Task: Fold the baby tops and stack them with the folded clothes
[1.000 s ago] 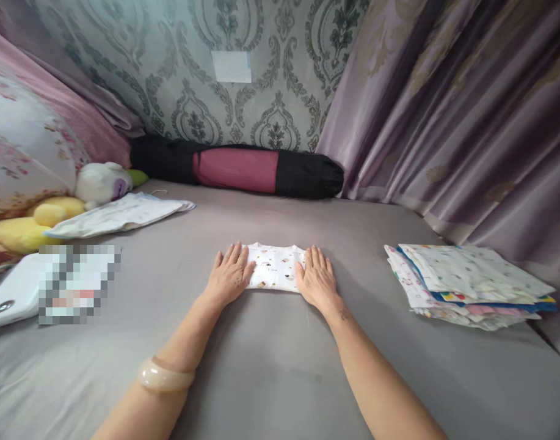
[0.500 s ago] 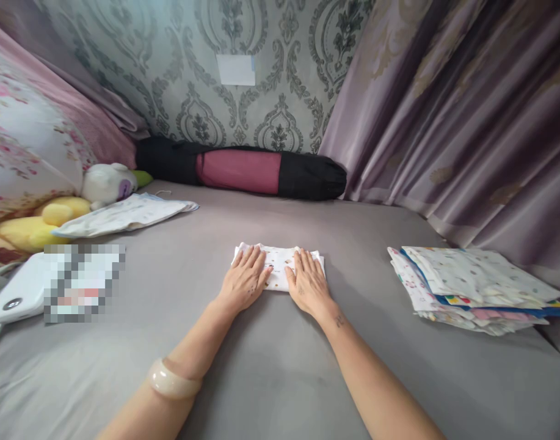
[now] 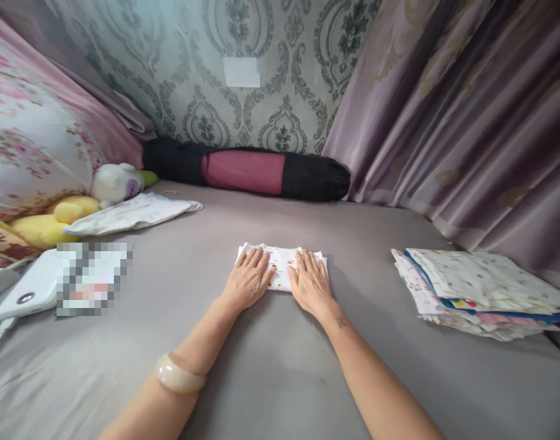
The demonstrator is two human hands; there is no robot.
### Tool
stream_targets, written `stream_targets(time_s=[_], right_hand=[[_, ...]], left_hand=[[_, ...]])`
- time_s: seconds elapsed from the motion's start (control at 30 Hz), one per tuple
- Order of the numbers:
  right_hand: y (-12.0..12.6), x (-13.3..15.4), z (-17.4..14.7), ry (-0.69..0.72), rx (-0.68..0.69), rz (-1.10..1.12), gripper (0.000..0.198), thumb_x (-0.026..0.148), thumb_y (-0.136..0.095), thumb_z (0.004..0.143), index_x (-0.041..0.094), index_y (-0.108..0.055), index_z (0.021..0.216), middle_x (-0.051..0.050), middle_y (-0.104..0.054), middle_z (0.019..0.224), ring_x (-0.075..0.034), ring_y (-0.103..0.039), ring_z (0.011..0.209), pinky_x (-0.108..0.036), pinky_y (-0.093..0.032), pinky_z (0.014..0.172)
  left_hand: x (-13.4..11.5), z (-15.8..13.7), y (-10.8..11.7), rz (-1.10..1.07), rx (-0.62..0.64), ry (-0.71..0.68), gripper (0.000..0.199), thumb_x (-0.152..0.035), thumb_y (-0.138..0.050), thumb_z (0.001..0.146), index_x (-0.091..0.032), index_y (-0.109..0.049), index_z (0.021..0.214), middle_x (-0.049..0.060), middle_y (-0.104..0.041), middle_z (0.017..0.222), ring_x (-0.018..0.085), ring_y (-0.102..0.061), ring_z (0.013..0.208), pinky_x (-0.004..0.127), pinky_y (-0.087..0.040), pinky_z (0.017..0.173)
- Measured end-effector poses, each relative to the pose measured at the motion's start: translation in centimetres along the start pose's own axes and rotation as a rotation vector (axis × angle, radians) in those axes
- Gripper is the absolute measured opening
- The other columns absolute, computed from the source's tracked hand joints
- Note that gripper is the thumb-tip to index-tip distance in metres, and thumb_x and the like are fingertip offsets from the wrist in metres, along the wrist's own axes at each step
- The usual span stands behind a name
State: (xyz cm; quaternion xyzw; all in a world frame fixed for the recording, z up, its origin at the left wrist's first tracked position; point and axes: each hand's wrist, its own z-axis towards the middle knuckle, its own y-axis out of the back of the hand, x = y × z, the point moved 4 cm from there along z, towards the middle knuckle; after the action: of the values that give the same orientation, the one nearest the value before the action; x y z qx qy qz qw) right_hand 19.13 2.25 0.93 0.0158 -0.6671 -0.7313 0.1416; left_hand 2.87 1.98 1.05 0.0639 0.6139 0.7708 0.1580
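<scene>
A folded white cloth with small printed marks (image 3: 281,278) lies in the middle of the grey bed sheet (image 3: 270,366). Flat on its left part rests my left hand (image 3: 248,281), fingers stretched out. My right hand (image 3: 311,281) lies on the right part in the same way, palm down. Between the two thumbs a strip of the print shows; the rest is partly hidden under my fingers. To the right is a stack of folded printed cloths (image 3: 485,281), apart from my hands.
At the left lie a printed cloth (image 3: 133,215), a yellow plush toy (image 3: 46,229), a white plush toy (image 3: 115,183) and a white device (image 3: 36,287) beside a blurred-out item. A long black and maroon bag (image 3: 243,173) runs along the wall; a curtain (image 3: 399,122) hangs at right.
The view has shifted slightly, so everything appears a little further right. Both hands stay flat on the folded cloth.
</scene>
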Motion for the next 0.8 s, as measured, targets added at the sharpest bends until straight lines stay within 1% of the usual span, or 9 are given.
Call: stream_targets(time_s=[0.07, 0.13, 0.23, 0.33, 0.5, 0.67, 0.8], right_hand=[[0.3, 0.4, -0.1, 0.027, -0.021, 0.012, 0.057, 0.039, -0.022, 0.101, 0.010, -0.033, 0.148, -0.014, -0.028, 0.155, -0.027, -0.021, 0.144, -0.047, -0.013, 0.116], [0.4, 0.8, -0.2, 0.071, -0.039, 0.026, 0.055, 0.037, -0.023, 0.101, 0.012, -0.034, 0.148, -0.012, -0.028, 0.155, -0.025, -0.020, 0.144, -0.046, -0.011, 0.117], [0.3, 1.4, -0.3, 0.119, -0.029, 0.051, 0.053, 0.034, -0.023, 0.100, 0.012, -0.036, 0.147, -0.011, -0.028, 0.155, -0.024, -0.019, 0.145, -0.045, -0.012, 0.118], [0.0, 1.4, -0.3, 0.120, -0.011, 0.062, 0.053, 0.033, -0.024, 0.100, 0.013, -0.038, 0.146, -0.011, -0.028, 0.155, -0.024, -0.019, 0.145, -0.045, -0.013, 0.118], [-0.2, 1.3, -0.2, 0.109, -0.005, 0.061, 0.052, 0.032, -0.026, 0.099, 0.012, -0.038, 0.146, -0.011, -0.029, 0.155, -0.025, -0.021, 0.144, -0.046, -0.013, 0.117], [0.2, 1.6, -0.3, 0.114, -0.019, 0.062, 0.052, 0.031, -0.027, 0.099, 0.011, -0.038, 0.146, -0.012, -0.030, 0.154, -0.026, -0.021, 0.144, -0.048, -0.014, 0.117], [0.6, 2.4, -0.4, 0.187, -0.047, 0.081, 0.052, 0.030, -0.025, 0.099, 0.010, -0.037, 0.146, -0.010, -0.028, 0.155, -0.023, -0.018, 0.145, -0.047, -0.012, 0.118]], left_hand=[[-0.5, 0.0, 0.4, -0.002, -0.030, -0.021, 0.053, -0.040, -0.024, 0.100, -0.013, -0.049, 0.137, 0.015, -0.043, 0.148, 0.028, -0.037, 0.138, 0.050, -0.027, 0.115], [-1.0, 0.0, 0.5, -0.021, -0.032, -0.052, 0.051, -0.037, -0.023, 0.100, -0.012, -0.048, 0.138, 0.014, -0.042, 0.148, 0.027, -0.033, 0.140, 0.050, -0.024, 0.116], [-1.6, 0.0, 0.1, -0.059, 0.035, -0.069, 0.051, -0.035, -0.023, 0.100, -0.012, -0.044, 0.141, 0.014, -0.040, 0.149, 0.026, -0.033, 0.141, 0.050, -0.026, 0.115], [-1.6, 0.0, -0.4, -0.079, 0.082, -0.050, 0.052, -0.035, -0.023, 0.100, -0.012, -0.041, 0.143, 0.014, -0.038, 0.150, 0.027, -0.033, 0.141, 0.050, -0.026, 0.114], [-1.5, 0.1, -0.5, -0.082, 0.099, -0.029, 0.051, -0.036, -0.025, 0.100, -0.013, -0.042, 0.142, 0.013, -0.039, 0.150, 0.027, -0.032, 0.141, 0.050, -0.026, 0.115], [-1.8, 0.1, -0.2, -0.072, 0.047, -0.047, 0.049, -0.035, -0.025, 0.100, -0.013, -0.046, 0.139, 0.014, -0.043, 0.148, 0.027, -0.037, 0.138, 0.049, -0.029, 0.113], [-1.9, 0.2, 0.3, -0.062, -0.051, -0.033, 0.048, -0.031, -0.026, 0.099, -0.011, -0.048, 0.136, 0.014, -0.047, 0.145, 0.027, -0.036, 0.139, 0.048, -0.028, 0.113]])
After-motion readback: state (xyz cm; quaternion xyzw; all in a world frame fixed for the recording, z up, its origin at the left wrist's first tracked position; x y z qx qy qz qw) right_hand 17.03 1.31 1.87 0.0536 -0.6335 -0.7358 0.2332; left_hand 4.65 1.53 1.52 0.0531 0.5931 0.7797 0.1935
